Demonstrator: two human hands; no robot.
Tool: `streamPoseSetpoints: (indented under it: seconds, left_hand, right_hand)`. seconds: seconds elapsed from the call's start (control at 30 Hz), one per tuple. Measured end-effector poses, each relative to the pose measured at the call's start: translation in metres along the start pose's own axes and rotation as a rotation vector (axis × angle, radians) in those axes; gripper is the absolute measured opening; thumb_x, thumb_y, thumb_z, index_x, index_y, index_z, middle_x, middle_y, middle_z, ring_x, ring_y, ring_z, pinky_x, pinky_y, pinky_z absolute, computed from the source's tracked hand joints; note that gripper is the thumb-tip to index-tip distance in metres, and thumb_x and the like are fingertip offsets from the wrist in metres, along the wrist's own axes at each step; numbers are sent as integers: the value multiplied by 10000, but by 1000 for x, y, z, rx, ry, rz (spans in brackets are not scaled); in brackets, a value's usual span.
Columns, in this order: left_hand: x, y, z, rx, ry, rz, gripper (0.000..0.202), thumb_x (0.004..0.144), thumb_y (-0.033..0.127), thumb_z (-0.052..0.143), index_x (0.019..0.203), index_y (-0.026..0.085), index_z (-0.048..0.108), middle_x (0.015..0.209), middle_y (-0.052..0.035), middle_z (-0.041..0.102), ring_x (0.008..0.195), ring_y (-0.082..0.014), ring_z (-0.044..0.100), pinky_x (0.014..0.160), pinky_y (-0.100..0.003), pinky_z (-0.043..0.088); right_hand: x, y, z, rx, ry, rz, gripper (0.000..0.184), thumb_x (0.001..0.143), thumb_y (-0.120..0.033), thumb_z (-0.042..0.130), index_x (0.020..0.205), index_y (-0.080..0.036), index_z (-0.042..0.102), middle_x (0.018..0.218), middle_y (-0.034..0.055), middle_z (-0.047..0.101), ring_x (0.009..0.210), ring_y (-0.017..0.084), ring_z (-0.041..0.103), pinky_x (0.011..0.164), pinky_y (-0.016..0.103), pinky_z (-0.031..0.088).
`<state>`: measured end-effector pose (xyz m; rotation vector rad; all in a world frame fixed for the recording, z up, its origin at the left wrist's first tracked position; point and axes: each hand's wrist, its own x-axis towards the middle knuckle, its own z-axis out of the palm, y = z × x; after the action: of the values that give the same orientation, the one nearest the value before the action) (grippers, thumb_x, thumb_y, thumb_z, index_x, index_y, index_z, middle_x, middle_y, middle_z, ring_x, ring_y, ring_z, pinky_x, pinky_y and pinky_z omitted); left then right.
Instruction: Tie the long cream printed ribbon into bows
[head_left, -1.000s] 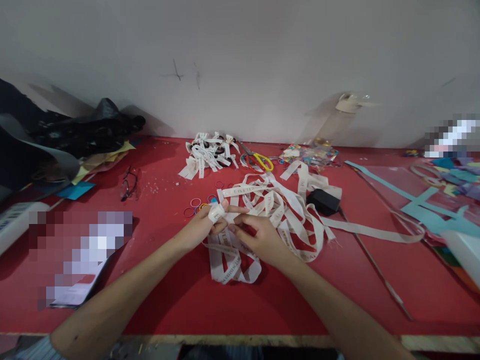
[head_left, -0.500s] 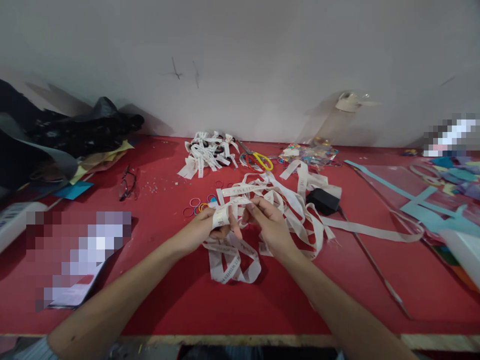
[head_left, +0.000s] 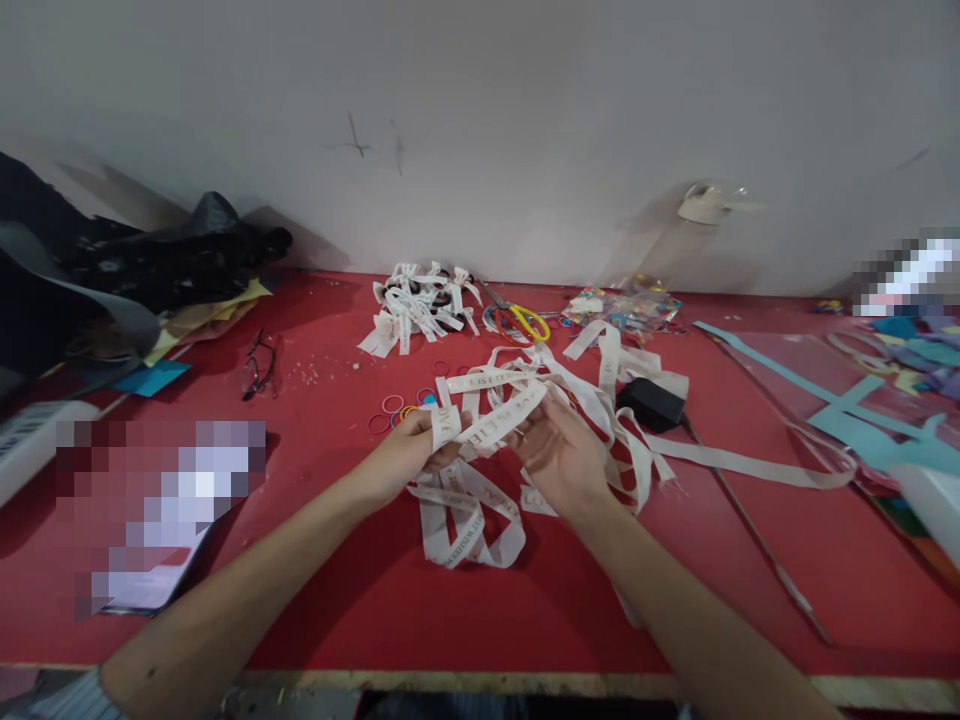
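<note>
A white ribbon [head_left: 496,420] printed with letters stretches between my two hands over the red table. My left hand [head_left: 409,447] is closed on it, with a loop of the ribbon over the fingers. At the ribbon's other end my right hand [head_left: 561,450] pinches it, palm turned partly up; its fingertips are partly hidden. More printed ribbon [head_left: 472,530] hangs or lies in folds below the hands. Behind them lies a loose tangle of the same ribbon [head_left: 592,400]. Several coloured elastic bands [head_left: 393,405] lie just beyond my left hand.
Tied ribbon bows [head_left: 420,305] are heaped near the wall beside yellow-and-red-handled scissors [head_left: 531,322]. A black block [head_left: 651,403] sits at the right of the tangle. Glasses [head_left: 259,367] and a blurred-out phone [head_left: 169,575] lie left. Light-blue strips [head_left: 844,405] lie at right.
My right hand has moved slightly right and turned its palm up, drawing the ribbon straighter between the hands. My left hand keeps its hold on the ribbon.
</note>
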<state>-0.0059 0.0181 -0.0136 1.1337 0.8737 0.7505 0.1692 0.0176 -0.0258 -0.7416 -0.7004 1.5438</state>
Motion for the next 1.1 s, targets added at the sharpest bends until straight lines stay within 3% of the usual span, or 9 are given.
streamPoseSetpoints:
  seconds: [0.1,0.27,0.37,0.47,0.63,0.8,1.0,1.1]
  left_hand:
    - [0,-1,0,13,24,-6,431,756,523,577,578,164,418,479,90,226,427,-37,142,422,-222,88]
    - [1,-2,-1,42,57,41,430,768,491,584,565,172,378,477,79,260,439,-45,174,426,-229,119]
    - [1,-3,-1,18,50,18,393,775,481,586,605,161,435,485,83,251,442,-46,162,425,-227,108]
    - [1,-5,-2,-7,23,-13,380,787,487,573,634,151,483,494,84,234,442,-47,153,421,-221,96]
    - [0,-6,-2,-37,-11,-49,399,789,518,556,683,134,548,513,85,199,449,-46,141,429,-210,86]
    - [-2,-2,1,-43,-36,-6,407,818,512,517,764,119,608,514,82,197,455,-50,144,440,-214,95]
    - [-3,-1,2,49,-49,-33,423,827,516,489,730,120,601,518,70,269,466,-53,189,449,-204,136]
    - [-2,-1,4,95,-31,-4,357,789,472,562,687,131,581,552,48,409,488,-52,293,475,-192,239]
  right_hand:
    - [-1,-1,0,-30,-64,48,189,818,-370,539,709,-221,500,585,-32,543,473,111,510,560,284,509]
    - [-3,-2,2,48,-14,25,64,792,-298,549,760,-248,524,800,-13,623,779,155,610,678,303,514]
    - [-4,-3,3,69,-49,40,106,794,-282,540,701,-242,510,630,-31,562,644,137,575,695,308,505]
    - [-6,-4,5,-37,-166,63,226,821,-342,505,629,-233,459,492,-42,449,478,129,471,657,331,498]
    - [-9,-5,10,-155,-205,51,266,818,-397,479,616,-236,414,465,-43,423,423,127,406,602,341,485]
    - [-7,-5,7,-186,-170,38,290,820,-423,467,608,-238,396,456,-37,432,439,138,454,580,335,480]
    - [-8,1,0,-241,-158,75,203,838,-386,481,711,-227,474,479,-28,480,572,175,573,545,290,457]
    - [-9,3,0,-217,-201,117,192,837,-372,522,730,-217,487,572,-16,543,588,152,569,510,252,435]
